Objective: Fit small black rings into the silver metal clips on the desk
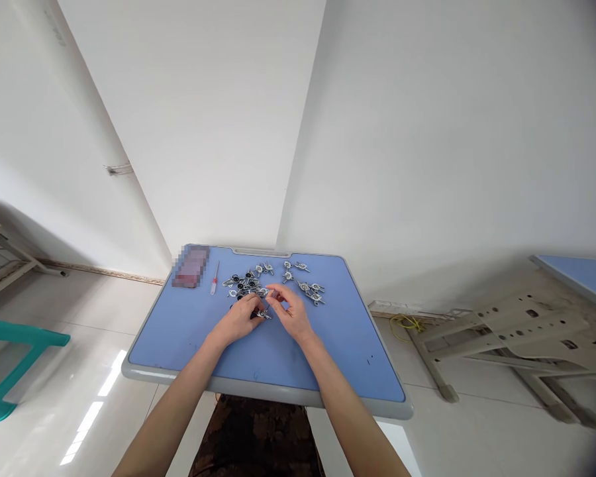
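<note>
The left hand (pixel 238 320) and the right hand (pixel 290 311) were brought close together above the middle of the worktop, with the fingers curled inward and neither hand spread flat. Their fingertips met around a small silver metal fitting (pixel 264 314), which sat low between them, near or on the blue surface. The fingers hid too much of it to tell whether either hand was pinching it. The worktop, a blue laminate top with a rounded grey rim (pixel 298 397), carried the rest of the pieces ahead of the hands. A tangled heap of silver fittings with round black centres (pixel 243 285) lay just beyond the left hand, and looser silver winged fittings (pixel 310 291) were scattered to the right and toward the far edge. As things lay, only the piece between the hands appeared to be in work, while the many others remained in loose groups, with no finished row or set to be seen. A slim screwdriver with a red-and-clear handle (pixel 213 278) lay apart to the left of the heap, beside a pixelated rectangular object (pixel 191 265) near the far left corner, its surface too blurred to identify.
</note>
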`<action>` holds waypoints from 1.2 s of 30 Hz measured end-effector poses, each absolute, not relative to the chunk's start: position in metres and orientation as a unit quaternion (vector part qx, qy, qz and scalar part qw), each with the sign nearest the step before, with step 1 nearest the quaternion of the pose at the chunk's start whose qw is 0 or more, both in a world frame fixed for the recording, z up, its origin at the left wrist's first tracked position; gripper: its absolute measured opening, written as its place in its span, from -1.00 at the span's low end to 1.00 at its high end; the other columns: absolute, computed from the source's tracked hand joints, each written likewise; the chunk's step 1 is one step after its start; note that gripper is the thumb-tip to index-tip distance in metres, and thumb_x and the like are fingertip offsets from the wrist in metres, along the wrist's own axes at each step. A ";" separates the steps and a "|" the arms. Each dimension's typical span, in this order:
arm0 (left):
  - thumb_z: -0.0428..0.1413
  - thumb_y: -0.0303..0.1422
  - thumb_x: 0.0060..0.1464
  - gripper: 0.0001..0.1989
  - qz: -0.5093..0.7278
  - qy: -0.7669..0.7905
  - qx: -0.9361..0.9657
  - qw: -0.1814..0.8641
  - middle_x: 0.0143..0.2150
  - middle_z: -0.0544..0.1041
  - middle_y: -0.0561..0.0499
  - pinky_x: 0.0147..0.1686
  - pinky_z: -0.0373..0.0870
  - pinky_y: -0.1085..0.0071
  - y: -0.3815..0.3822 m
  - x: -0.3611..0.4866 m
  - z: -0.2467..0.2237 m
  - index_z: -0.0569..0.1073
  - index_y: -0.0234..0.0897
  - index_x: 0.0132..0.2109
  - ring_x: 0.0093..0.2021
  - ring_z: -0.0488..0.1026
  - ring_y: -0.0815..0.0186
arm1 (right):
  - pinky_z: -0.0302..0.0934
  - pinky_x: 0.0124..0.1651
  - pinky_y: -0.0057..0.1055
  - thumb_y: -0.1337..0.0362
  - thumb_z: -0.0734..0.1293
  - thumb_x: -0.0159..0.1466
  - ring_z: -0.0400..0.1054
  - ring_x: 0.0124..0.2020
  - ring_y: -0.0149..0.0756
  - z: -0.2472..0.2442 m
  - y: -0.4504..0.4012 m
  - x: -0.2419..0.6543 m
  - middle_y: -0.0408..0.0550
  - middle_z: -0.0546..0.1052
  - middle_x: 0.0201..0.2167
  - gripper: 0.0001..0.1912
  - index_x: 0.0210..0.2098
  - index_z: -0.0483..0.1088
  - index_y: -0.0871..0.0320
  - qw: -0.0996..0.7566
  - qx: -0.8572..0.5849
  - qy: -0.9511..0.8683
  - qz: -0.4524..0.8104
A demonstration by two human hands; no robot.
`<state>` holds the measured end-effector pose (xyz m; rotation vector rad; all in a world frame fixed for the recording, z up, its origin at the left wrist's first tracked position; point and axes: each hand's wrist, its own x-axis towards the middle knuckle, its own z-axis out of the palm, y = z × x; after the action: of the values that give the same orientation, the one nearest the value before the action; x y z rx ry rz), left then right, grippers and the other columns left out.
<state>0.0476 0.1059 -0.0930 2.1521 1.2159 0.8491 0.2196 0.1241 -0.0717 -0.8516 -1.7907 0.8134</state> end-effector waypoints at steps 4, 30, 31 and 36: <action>0.06 -0.53 0.01 -0.89 0.311 0.451 0.796 0.256 -0.27 0.34 0.02 -0.24 0.33 0.38 0.105 0.048 -0.091 0.30 -0.27 -0.30 -0.28 0.34 0.32 | 0.31 -0.23 -0.31 0.20 0.26 0.26 0.30 -0.34 -0.31 -0.073 0.126 0.216 -0.05 0.40 -0.28 -0.76 -0.10 0.43 0.02 0.506 -0.359 -0.725 0.299; 0.08 -0.55 -0.01 -0.87 0.320 0.440 0.796 0.266 -0.24 0.36 0.00 -0.23 0.33 0.38 0.108 0.047 -0.091 0.31 -0.27 -0.29 -0.26 0.35 0.31 | 0.35 -0.16 -0.27 0.20 0.13 0.34 0.36 -0.27 -0.28 -0.078 0.123 0.209 -0.03 0.44 -0.25 -0.66 0.07 0.30 0.03 0.522 -0.337 -0.702 0.348; 0.08 -0.54 0.00 -0.88 0.319 0.442 0.796 0.264 -0.26 0.35 0.01 -0.24 0.33 0.39 0.108 0.047 -0.090 0.31 -0.27 -0.30 -0.27 0.34 0.31 | 0.35 -0.17 -0.27 0.20 0.15 0.33 0.36 -0.25 -0.28 -0.078 0.123 0.209 -0.02 0.43 -0.23 -0.68 0.05 0.32 0.03 0.522 -0.340 -0.709 0.331; 0.08 -0.52 0.00 -0.89 0.321 0.447 0.794 0.259 -0.29 0.33 0.02 -0.27 0.32 0.39 0.107 0.048 -0.089 0.30 -0.27 -0.31 -0.29 0.34 0.31 | 0.34 -0.20 -0.30 0.25 0.23 0.28 0.31 -0.30 -0.31 -0.078 0.124 0.208 -0.03 0.37 -0.25 -0.72 -0.03 0.40 0.01 0.531 -0.339 -0.735 0.250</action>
<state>0.0482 0.1068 -0.0895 2.1504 1.2126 0.8688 0.2076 0.1241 -0.0776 -0.8082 -1.7545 0.5960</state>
